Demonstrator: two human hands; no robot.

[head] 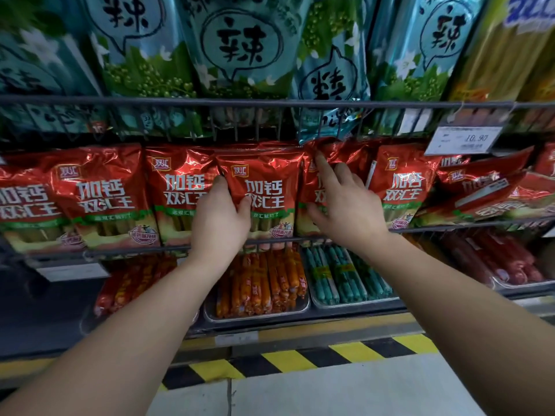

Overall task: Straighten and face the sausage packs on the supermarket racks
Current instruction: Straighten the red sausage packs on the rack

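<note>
You have one view, from the wide-angle camera on your head. It faces the racks head-on, tilted a little down, and sits near. Your left hand and right hand meet the red sausage packs at frame centre. Teal packs bow across the top edge, and the striped floor edge lies along the bottom.

Well below my right hand, pale floor tiles meet a yellow-and-black hazard stripe along the shelving base.

Red packs, teal packs
</note>
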